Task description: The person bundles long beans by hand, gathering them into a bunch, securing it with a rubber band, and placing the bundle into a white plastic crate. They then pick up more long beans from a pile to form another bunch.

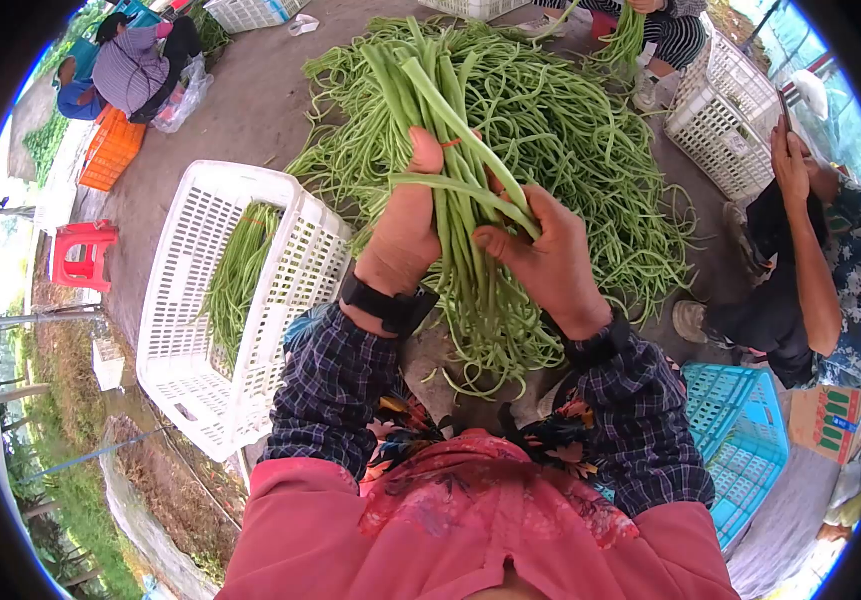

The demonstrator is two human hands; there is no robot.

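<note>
My left hand (405, 225) is wrapped round a bundle of green long beans (460, 225) held up before my chest. A thin red band (450, 143) shows across the bundle near my left thumb. On the bundle's right side, my right hand (550, 260) is closed with thumb and fingers on a thick pale bean (470, 130) and a second one bent across the front. Some of the right fingers are hidden behind the beans. The lower ends hang down towards the ground. Beyond my hands spreads a large heap of loose long beans (580, 170).
At left stands a white crate (185, 215) with bean bundles inside. A blue crate (750, 440) sits at lower right, another white crate (720, 120) at upper right. A red stool (83, 255) and orange crate (110, 148) are far left. Several people sit around the heap.
</note>
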